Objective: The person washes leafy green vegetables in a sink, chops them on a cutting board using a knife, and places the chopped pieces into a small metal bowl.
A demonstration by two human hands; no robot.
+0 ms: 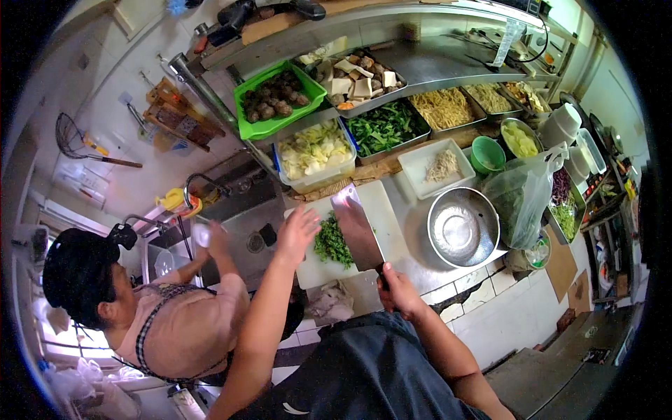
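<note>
My right hand (400,292) grips the dark handle of a cleaver (357,226). Its broad blade is held above a white cutting board (379,202), hiding part of it. Chopped green herbs (333,242) lie in a heap on the board, just left of the blade. My left hand (297,234) is at the board's left side near the herbs, fingers apart, with nothing in it. A crumpled cloth (332,301) lies at the near edge, below the board.
A metal bowl (464,227) and a white tray (436,168) with pale shreds stand right of the board, beside a plastic bag (525,194). Beyond are a tub of cut cabbage (315,149) and a green basket (247,128) of meatballs. A co-worker (184,320) works at the sink on the left.
</note>
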